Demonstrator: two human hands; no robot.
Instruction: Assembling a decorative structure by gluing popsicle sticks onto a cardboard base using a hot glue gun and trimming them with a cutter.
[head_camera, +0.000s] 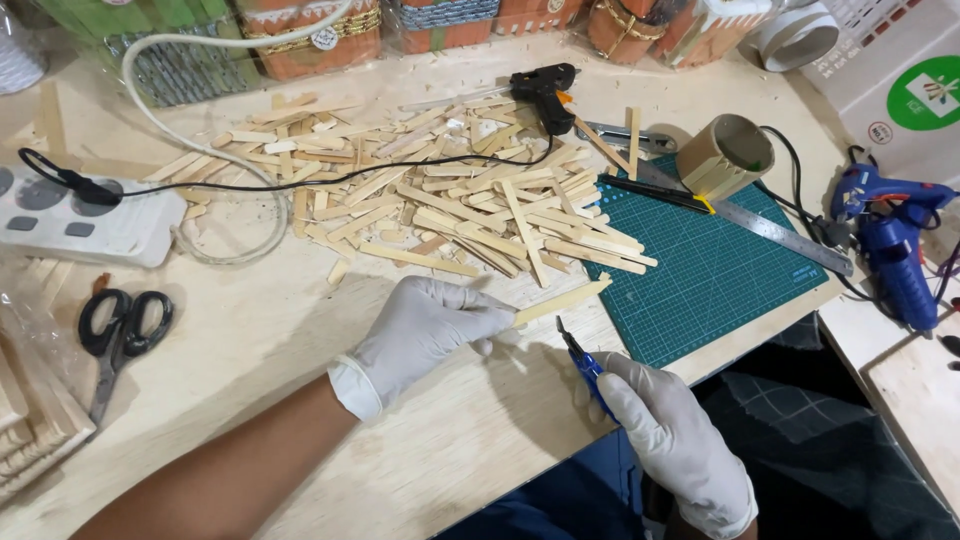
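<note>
Over bench (300, 330): left hand (425, 330) pinches wooden stick (562, 300) level, end free; right hand (670, 440) fingers closed around blue cutters (583, 362), tips aimed at stick.

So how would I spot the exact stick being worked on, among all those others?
Start at the green cutting mat and go to its near left corner. There one stick juts out from the gloved left hand, with the right hand and its blue cutter just below. Unlike the pile, it is held.
</note>
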